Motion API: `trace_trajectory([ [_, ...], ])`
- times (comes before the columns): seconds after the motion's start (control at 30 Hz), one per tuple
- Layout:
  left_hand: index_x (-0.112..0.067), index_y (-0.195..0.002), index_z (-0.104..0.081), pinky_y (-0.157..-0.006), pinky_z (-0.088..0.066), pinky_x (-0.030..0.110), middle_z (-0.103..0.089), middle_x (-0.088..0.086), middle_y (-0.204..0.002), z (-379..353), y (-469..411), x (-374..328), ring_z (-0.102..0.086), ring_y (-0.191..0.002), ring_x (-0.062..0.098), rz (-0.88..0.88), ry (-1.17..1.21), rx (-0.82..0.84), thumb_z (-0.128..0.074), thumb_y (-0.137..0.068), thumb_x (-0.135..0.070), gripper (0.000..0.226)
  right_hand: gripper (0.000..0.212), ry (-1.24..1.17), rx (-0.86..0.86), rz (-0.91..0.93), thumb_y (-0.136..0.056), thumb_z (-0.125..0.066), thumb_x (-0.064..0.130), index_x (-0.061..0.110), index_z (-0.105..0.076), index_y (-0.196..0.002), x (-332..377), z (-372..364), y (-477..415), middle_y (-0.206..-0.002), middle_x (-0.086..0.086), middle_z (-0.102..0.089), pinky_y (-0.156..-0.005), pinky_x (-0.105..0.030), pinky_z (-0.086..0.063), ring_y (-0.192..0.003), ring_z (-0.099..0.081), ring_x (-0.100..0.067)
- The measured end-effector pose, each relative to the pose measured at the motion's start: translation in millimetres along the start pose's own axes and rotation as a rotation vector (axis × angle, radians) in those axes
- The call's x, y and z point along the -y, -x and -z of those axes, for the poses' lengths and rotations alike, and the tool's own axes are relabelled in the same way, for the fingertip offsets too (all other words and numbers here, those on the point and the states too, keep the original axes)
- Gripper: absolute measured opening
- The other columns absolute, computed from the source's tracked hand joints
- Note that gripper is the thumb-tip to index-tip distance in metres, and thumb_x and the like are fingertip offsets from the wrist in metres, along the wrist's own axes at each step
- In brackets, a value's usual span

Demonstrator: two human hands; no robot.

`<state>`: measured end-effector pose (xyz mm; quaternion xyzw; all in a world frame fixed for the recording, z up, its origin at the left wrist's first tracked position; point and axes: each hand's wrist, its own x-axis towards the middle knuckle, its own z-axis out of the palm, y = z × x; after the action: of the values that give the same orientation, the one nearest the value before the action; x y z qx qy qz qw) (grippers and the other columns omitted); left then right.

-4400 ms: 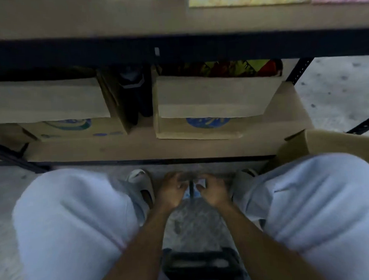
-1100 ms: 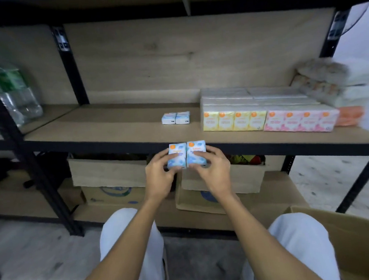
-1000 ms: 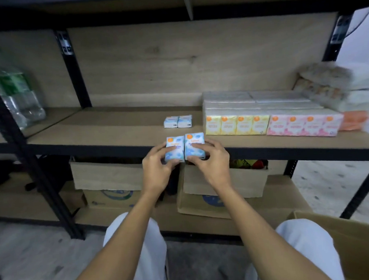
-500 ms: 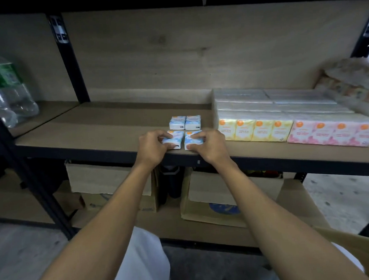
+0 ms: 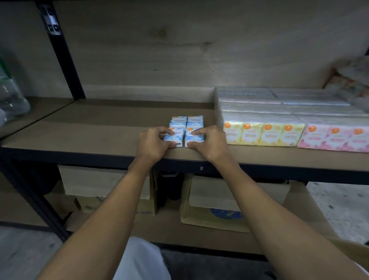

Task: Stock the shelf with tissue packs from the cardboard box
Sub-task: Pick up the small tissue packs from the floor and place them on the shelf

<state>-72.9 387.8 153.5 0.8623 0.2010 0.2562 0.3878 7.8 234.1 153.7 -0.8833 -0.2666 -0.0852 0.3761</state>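
Two small blue tissue packs rest side by side near the front edge of the wooden shelf [image 5: 89, 136]. My left hand [image 5: 153, 144] grips the left blue pack [image 5: 172, 138], and my right hand [image 5: 207, 142] grips the right blue pack [image 5: 193, 137]. Directly behind them, touching or nearly so, sit two more blue packs [image 5: 187, 121]. To the right stand a row of yellow packs [image 5: 262, 132] and a row of pink packs [image 5: 339, 137]. A corner of the cardboard box [image 5: 360, 257] shows at the bottom right.
Water bottles [image 5: 1, 93] stand on the neighbouring shelf at left. A black upright post [image 5: 64, 60] divides the bays. Cardboard boxes [image 5: 214, 202] sit on the lower shelf. Wrapped goods [image 5: 355, 77] lie at the far right. Bare shelf board lies left of the blue packs.
Both hands carried the two blue packs up from in front of the shelf and set them down on the board, right in front of the earlier blue pair. The camera moved closer.
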Motion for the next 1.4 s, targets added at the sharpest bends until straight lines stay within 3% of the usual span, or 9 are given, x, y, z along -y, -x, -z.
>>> trace_trajectory([
  [0.27, -0.025, -0.095, -0.073, -0.065, -0.038, 0.012, -0.069, 0.004, -0.104, -3, -8, 1, -0.061, -0.088, 0.008, 0.017, 0.006, 0.000, -0.084, -0.068, -0.019, 0.030, 0.046, 0.011, -0.008, 0.001, -0.068, -0.082, 0.036, 0.021, -0.070, -0.111, 1, -5, -9, -0.122, -0.009, -0.059, -0.099, -0.028, -0.043, -0.108, -0.056, -0.020],
  [0.6, -0.024, -0.102, -0.072, -0.061, -0.036, 0.006, -0.069, 0.004, -0.109, -7, -9, 4, -0.059, -0.086, 0.006, 0.000, -0.014, -0.023, -0.083, -0.070, -0.023, 0.033, 0.047, 0.014, -0.032, 0.001, -0.070, -0.081, 0.035, 0.021, -0.069, -0.114, -3, -7, -9, -0.123, -0.007, -0.056, -0.097, -0.021, -0.036, -0.112, -0.052, -0.017],
  [0.9, -0.025, -0.101, -0.072, -0.081, -0.047, 0.020, -0.070, 0.004, -0.108, -12, -9, 6, -0.064, -0.092, 0.011, -0.024, -0.016, -0.064, -0.083, -0.070, -0.023, 0.033, 0.048, 0.015, -0.038, 0.003, -0.071, -0.080, 0.036, 0.020, -0.068, -0.115, -2, -9, -10, -0.123, -0.007, -0.055, -0.100, -0.025, -0.036, -0.112, -0.051, -0.018],
  [1.4, -0.022, -0.105, -0.071, -0.080, -0.047, 0.019, -0.069, 0.005, -0.112, -12, -9, 6, -0.062, -0.092, 0.007, -0.044, -0.032, -0.070, -0.082, -0.072, -0.021, 0.035, 0.049, 0.006, -0.024, -0.005, -0.073, -0.078, 0.035, 0.020, -0.066, -0.118, -2, -10, -10, -0.126, -0.007, -0.052, -0.103, -0.029, -0.038, -0.115, -0.050, -0.019],
])
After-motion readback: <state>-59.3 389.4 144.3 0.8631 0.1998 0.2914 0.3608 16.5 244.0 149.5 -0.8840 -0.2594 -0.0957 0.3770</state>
